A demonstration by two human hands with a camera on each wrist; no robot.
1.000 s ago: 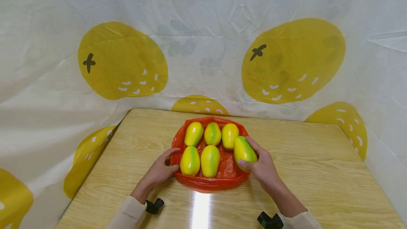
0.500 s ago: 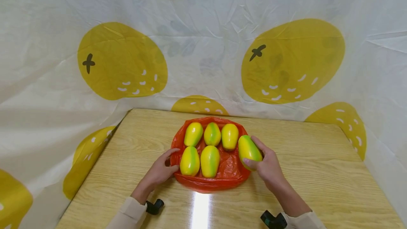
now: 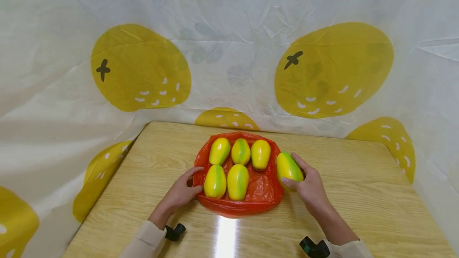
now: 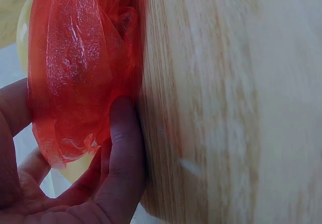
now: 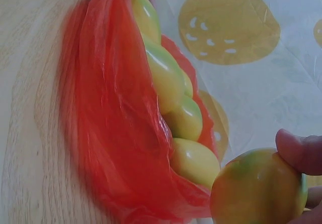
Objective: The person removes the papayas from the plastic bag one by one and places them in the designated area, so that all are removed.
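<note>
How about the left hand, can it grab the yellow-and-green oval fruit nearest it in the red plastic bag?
Probably yes. The left hand is close, and nothing covers that yellow-and-green oval fruit. But it likely must let go of the red plastic bag and reach over its rim.

Thin, translucent plastic is shown by the bag (image 3: 240, 209), its folds creased and glossy. Light is thrown back in bright spots by the fruits (image 3: 287, 166), smooth and shiny. The table (image 3: 358, 186) is faced with smooth wood grain, a white glare mirrored in it. The sheet (image 3: 229, 63) is wrinkled and faintly sheened; whether cloth or plastic cannot be told. Matt cloth is seen in the sleeves (image 3: 145, 238).
</note>
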